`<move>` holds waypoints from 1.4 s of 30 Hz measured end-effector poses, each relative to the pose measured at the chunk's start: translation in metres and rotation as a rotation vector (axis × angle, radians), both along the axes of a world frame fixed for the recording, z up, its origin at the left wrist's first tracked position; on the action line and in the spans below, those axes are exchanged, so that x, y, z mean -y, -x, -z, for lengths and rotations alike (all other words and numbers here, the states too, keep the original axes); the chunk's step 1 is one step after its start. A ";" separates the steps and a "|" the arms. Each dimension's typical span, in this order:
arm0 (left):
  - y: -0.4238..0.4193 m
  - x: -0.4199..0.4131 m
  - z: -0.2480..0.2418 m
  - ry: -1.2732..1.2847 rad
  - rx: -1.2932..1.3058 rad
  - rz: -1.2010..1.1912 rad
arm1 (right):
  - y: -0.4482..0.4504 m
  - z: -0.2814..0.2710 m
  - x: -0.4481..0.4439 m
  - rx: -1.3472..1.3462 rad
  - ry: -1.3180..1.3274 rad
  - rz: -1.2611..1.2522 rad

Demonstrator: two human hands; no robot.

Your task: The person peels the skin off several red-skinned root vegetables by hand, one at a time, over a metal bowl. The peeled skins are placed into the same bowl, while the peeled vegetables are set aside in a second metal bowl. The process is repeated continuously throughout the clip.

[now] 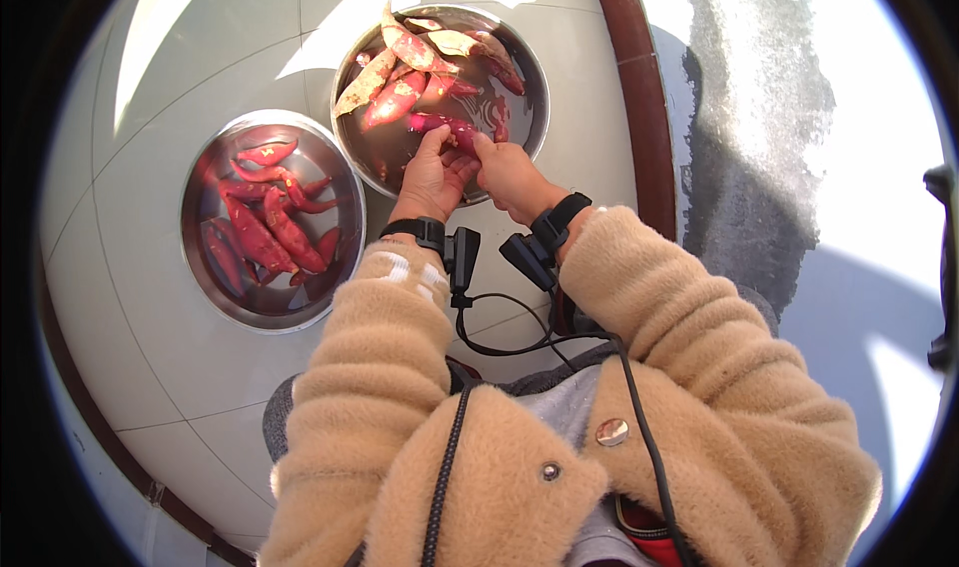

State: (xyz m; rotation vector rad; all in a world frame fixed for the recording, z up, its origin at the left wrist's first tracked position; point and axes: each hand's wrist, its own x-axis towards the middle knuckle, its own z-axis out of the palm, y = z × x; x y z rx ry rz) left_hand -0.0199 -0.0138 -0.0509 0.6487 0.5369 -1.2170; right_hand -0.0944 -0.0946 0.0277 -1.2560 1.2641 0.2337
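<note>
Over the near part of a round metal basin [541, 121] of water, my left hand [438, 177] and my right hand [509, 173] hold one wet red sweet potato [442, 123] between them. The fingers of my left hand are around its underside, and the thumb of my right hand presses its right end. Several sweet potatoes [397, 99] lie heaped at the back of this basin, some with tan, soil-marked skins. A second metal basin [196, 282] stands to the left and holds several red sweet potatoes [255, 237] in water.
Both basins stand on a pale tiled floor [150, 252]. A dark red border strip [644, 117] runs along the right, with a grey patch [764, 155] beyond it. Black cables [509, 351] hang from the devices strapped to my wrists, below the hands.
</note>
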 end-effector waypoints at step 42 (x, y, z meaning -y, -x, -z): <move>-0.004 -0.014 -0.011 -0.012 0.293 0.305 | -0.028 0.020 0.022 0.150 -0.050 -0.013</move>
